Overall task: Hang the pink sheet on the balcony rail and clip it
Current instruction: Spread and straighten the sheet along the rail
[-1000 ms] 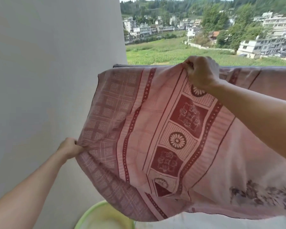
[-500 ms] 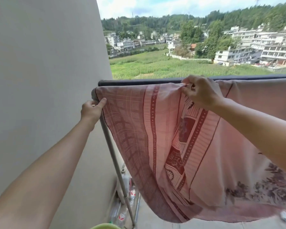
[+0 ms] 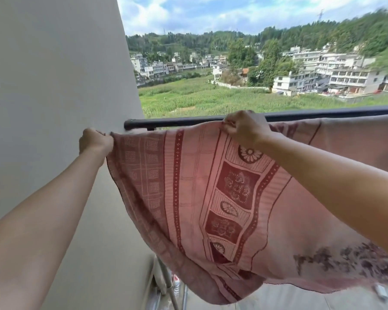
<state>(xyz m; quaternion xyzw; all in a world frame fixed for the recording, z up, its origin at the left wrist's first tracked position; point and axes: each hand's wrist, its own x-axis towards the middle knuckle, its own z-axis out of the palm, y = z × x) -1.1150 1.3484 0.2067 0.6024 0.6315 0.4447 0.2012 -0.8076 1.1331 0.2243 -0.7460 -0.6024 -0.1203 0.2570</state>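
Note:
The pink sheet with dark red patterned bands is stretched between my two hands just in front of the black balcony rail. My left hand grips its left corner beside the white wall, level with the rail's left end. My right hand pinches the sheet's top edge at the rail. To the right, the sheet lies draped over the rail. Its lower part sags toward me. No clip is visible.
A white wall closes off the left side. A metal pole and some bottles stand on the floor under the sheet. Beyond the rail lie a green field and buildings.
My left hand has lifted the sheet's left corner from low by the wall up to rail height and drawn it left. The right hand stays at the top edge.

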